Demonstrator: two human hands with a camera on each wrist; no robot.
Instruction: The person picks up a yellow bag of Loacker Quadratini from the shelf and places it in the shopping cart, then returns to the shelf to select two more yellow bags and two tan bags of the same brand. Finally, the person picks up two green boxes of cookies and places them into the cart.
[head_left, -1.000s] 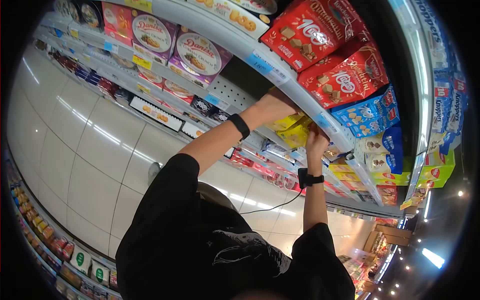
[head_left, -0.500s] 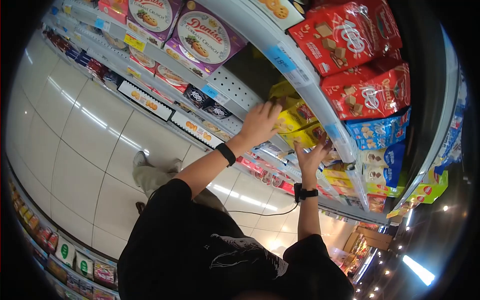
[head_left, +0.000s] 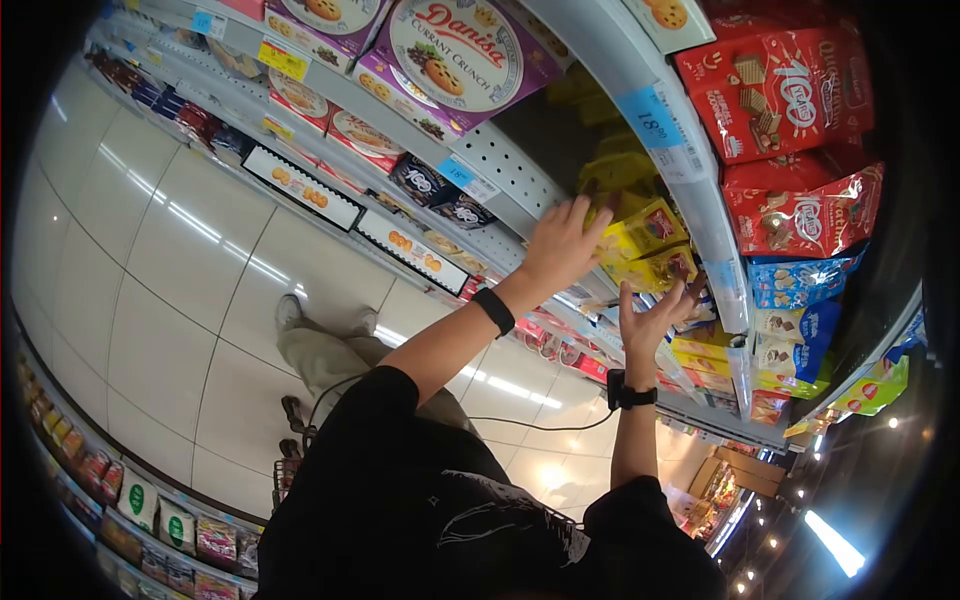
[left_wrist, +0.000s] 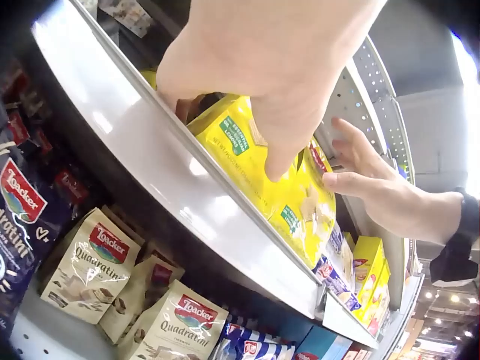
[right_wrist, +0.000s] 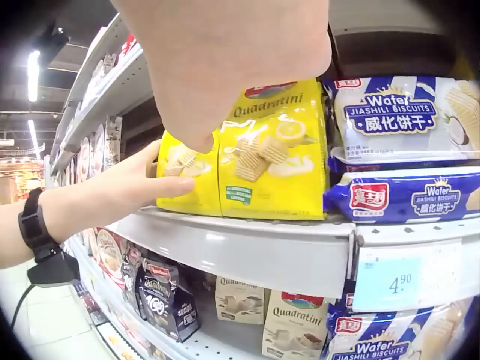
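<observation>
The left bag (right_wrist: 202, 169), yellow and upright, is being gripped at its outer side by the left hand (head_left: 565, 245): its front is being pressed by the thumb, its side is being covered by the bent fingers, and its edge is being pinched between them. The right hand (head_left: 650, 318) is being held with thumb and fingers spread near the right bag (right_wrist: 274, 161), also yellow, and nothing is being gripped by it; whether the right bag is being touched cannot be told. The two bags are being supported side by side, between the hands, just behind the rim (right_wrist: 270, 240), with their printed fronts being turned outward.

Just to the right of the grip, blue-and-white wafers (right_wrist: 401, 120) are being displayed in two layers, and a price tag (right_wrist: 388, 285) is being carried on the rim beneath them. Below the grip, beige bags (right_wrist: 296, 322) are being borne by the next shelf, with a black bag (right_wrist: 165, 304) being shown farther left. Above the grip, red bags (head_left: 775, 95) are being displayed beside a blue bag (head_left: 805, 280). To the left of the left hand, a purple box (head_left: 455, 60) is being shown. A black band (head_left: 493, 312) is being worn on the left wrist, and a small device (head_left: 630, 392) is being carried on the right one.
</observation>
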